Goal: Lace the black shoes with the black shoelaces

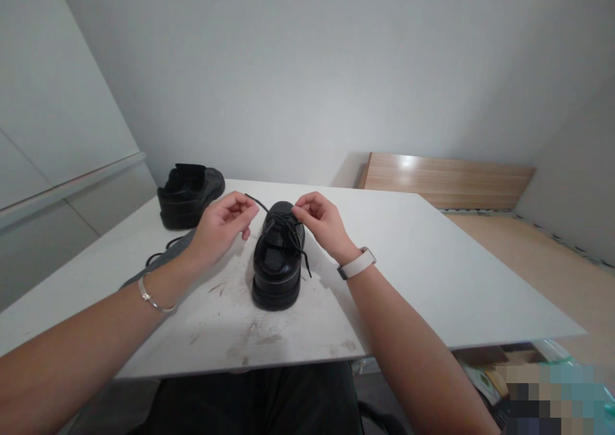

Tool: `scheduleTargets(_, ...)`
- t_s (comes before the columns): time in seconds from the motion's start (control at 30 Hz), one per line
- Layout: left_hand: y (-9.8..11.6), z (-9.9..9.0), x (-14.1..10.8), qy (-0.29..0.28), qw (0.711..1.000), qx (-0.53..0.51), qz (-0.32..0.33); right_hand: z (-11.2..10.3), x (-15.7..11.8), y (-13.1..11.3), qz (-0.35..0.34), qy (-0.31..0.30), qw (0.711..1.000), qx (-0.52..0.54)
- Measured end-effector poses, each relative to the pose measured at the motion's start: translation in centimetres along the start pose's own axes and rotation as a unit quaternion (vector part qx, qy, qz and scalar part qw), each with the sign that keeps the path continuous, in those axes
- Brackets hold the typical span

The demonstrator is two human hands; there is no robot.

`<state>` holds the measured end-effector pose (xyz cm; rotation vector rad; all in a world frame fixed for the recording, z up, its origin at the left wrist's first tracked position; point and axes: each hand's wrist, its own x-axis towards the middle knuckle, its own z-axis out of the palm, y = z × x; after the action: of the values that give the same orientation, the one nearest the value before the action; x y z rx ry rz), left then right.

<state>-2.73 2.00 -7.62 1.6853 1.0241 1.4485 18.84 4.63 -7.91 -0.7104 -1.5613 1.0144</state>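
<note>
A black lace-up shoe [276, 265] stands upright on the white table, heel towards me and toe pointing away. My left hand [225, 223] is closed at the shoe's left side, thumb and fingers pinching one end of the black shoelace [262, 205], whose tip sticks out past the fingertips. On the other side, my right hand [321, 220] pinches at the lacing near the toe; the bit of lace between its fingertips is mostly hidden. Another lace end hangs loose down the shoe's right side.
A second black shoe [187, 195] stands at the table's back left. Partly behind my left forearm lies a dark grey item [163, 259] with black cord loops. Dirt smudges mark the white table [408, 275]. A wooden board [446, 175] rises behind, right; a bag of items sits below right.
</note>
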Motion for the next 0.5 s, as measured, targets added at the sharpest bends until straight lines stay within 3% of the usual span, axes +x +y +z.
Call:
scheduleTargets(0.2, 0.4, 0.3, -0.2, -0.033, 0.998, 0.048, 0.024, 0.2, -0.2, -1.1, 0.012, -0.014, 0.992, 0.127)
scheduleTargets(0.4, 0.2, 0.2, -0.5, -0.072, 0.993, 0.087, 0.032, 0.1, -0.3, -2.3, -0.001, 0.028, 0.978, 0.207)
scheduleTargets(0.5, 0.2, 0.2, -0.5, -0.081, 0.992, 0.088, 0.049, -0.1, -0.5, -3.2, -0.003, 0.01, 0.966, 0.258)
